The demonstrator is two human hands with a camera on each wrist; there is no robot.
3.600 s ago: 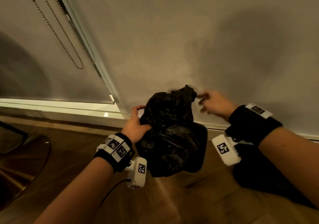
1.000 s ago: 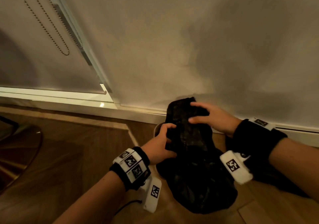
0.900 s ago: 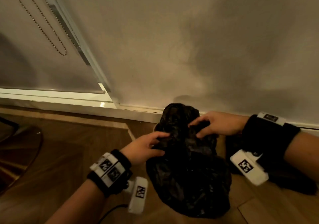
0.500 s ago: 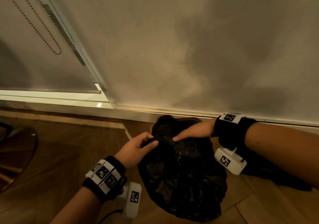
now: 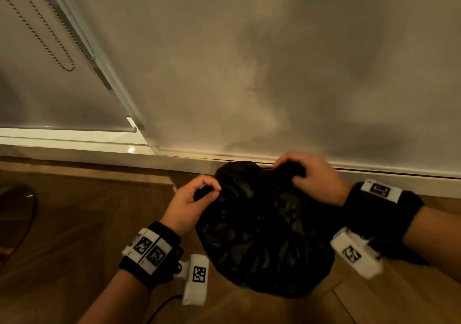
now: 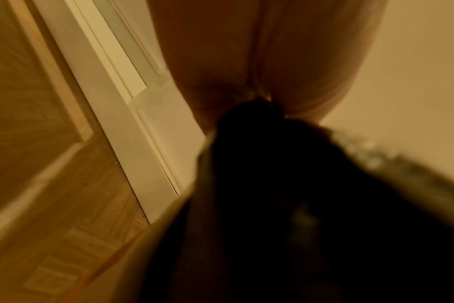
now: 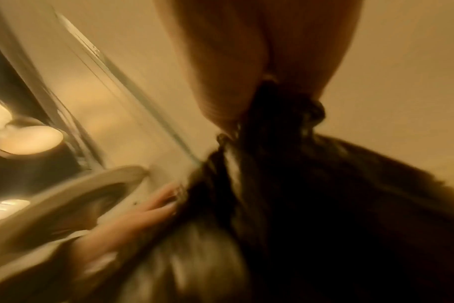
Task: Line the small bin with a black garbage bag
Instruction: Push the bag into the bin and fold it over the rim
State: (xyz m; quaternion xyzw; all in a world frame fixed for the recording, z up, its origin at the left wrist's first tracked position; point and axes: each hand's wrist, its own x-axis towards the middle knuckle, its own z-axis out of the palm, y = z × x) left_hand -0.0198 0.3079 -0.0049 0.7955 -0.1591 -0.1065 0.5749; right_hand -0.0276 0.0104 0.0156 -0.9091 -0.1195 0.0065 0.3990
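Observation:
A crumpled black garbage bag (image 5: 264, 236) sits bunched over the small bin on the wood floor, by the skirting board. The bag hides nearly all of the bin in the head view. My left hand (image 5: 212, 190) pinches the bag's left edge between thumb and fingers. My right hand (image 5: 289, 171) grips a fold at the bag's far right edge, close to the wall. In the right wrist view the bag (image 7: 311, 205) hangs from my fingers, and a pale curved rim (image 7: 65, 192), apparently the bin's, shows beside the other hand's fingers (image 7: 143, 209). The left wrist view shows the dark bag (image 6: 298, 205) under my fingers.
The wall and white skirting board (image 5: 189, 159) run right behind the bin. A blind with a bead chain (image 5: 62, 59) hangs at far left. A dark heap (image 5: 399, 256) lies on the floor under my right forearm. A curved dark furniture base (image 5: 17, 219) sits at the left edge.
The bag has come down from mid-air onto the bin. In the last half second my hands have drawn apart, the right one shifting to the bag's far right edge by the wall.

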